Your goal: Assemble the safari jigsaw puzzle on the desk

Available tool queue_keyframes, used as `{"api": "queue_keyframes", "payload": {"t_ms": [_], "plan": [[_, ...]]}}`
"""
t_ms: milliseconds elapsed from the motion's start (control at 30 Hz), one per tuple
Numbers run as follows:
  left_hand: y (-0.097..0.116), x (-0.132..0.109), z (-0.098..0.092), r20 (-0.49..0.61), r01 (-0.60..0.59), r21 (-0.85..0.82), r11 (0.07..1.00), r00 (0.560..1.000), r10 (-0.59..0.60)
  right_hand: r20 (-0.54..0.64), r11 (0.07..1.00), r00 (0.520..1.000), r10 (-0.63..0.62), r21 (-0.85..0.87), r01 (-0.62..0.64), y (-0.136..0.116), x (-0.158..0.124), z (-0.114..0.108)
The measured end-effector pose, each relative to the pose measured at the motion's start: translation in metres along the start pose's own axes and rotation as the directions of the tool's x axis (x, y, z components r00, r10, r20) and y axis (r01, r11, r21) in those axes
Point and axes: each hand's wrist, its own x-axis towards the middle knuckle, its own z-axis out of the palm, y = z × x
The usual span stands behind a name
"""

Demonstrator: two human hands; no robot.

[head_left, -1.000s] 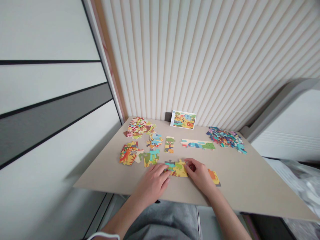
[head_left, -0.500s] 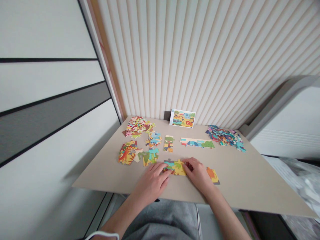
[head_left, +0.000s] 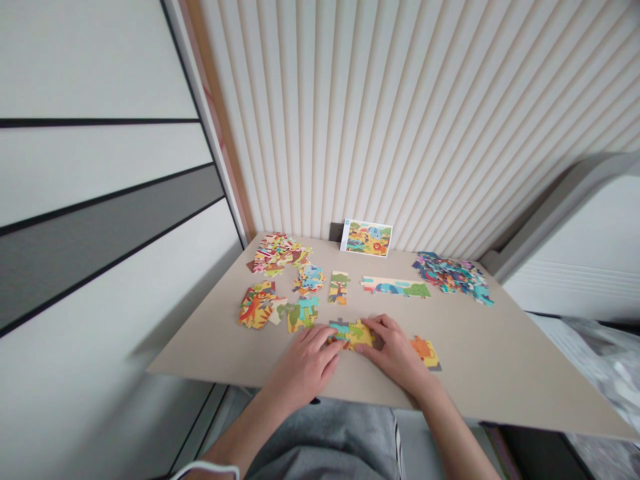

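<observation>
Near the table's front edge, a yellow jigsaw puzzle piece (head_left: 361,333) lies flat against a blue and red puzzle piece (head_left: 340,328) on its left. My left hand (head_left: 307,359) has its fingertips closed on the left side of the blue piece and covers part of it. My right hand (head_left: 395,350) grips the yellow piece, thumb at the lower edge and index finger at the upper right corner. Just right of that hand lies an orange and yellow puzzle piece (head_left: 425,352). Whether the two middle pieces are fully interlocked I cannot tell.
A picture card (head_left: 367,238) leans upright at the back. Before it lie a joined elephant strip (head_left: 395,287) and a tree strip (head_left: 339,288). Loose pieces form a red heap (head_left: 280,253), a lion pile (head_left: 257,305), a green group (head_left: 303,313) and a dark blue heap (head_left: 453,273).
My right thumb has moved to the lower edge of the yellow puzzle piece, so the thumb and index finger are farther apart. My left hand has barely moved.
</observation>
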Motion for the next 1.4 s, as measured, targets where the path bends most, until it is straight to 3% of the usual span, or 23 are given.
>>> {"api": "queue_keyframes", "payload": {"t_ms": [200, 433, 533, 633, 733, 1200, 1400], "plan": [[-0.001, 0.000, 0.000, -0.006, 0.009, -0.007, 1.000, 1.000, -0.009, -0.012, 0.999, 1.000, 0.007, 0.034, -0.007, -0.001, 0.000, -0.001], [0.002, 0.000, -0.002, -0.018, -0.004, -0.008, 1.000, 1.000, 0.004, -0.077, 0.983, 0.989, 0.130, 0.139, -0.119, 0.002, -0.002, 0.000], [0.001, -0.001, 0.000, -0.095, 0.026, 0.024, 0.999, 0.995, -0.024, -0.155, 0.981, 0.972, 0.176, 0.110, -0.160, 0.004, -0.001, -0.002], [-0.002, -0.004, 0.005, -0.223, 0.148, 0.089, 0.985, 0.967, -0.125, -0.203, 0.978, 0.958, 0.203, 0.086, -0.189, 0.007, 0.000, -0.003], [-0.005, -0.009, 0.009, -0.282, 0.219, 0.118, 0.969, 0.943, -0.178, -0.220, 0.977, 0.952, 0.213, 0.078, -0.200, 0.010, 0.000, -0.003], [-0.016, -0.047, -0.001, -0.161, 0.023, 0.137, 0.990, 0.987, -0.001, -0.216, 0.981, 0.957, 0.194, 0.073, -0.182, 0.012, 0.001, 0.001], [-0.023, -0.050, -0.015, -0.143, 0.011, 0.122, 0.992, 0.990, 0.007, -0.215, 0.982, 0.958, 0.188, 0.066, -0.178, 0.011, 0.000, 0.000]]}}
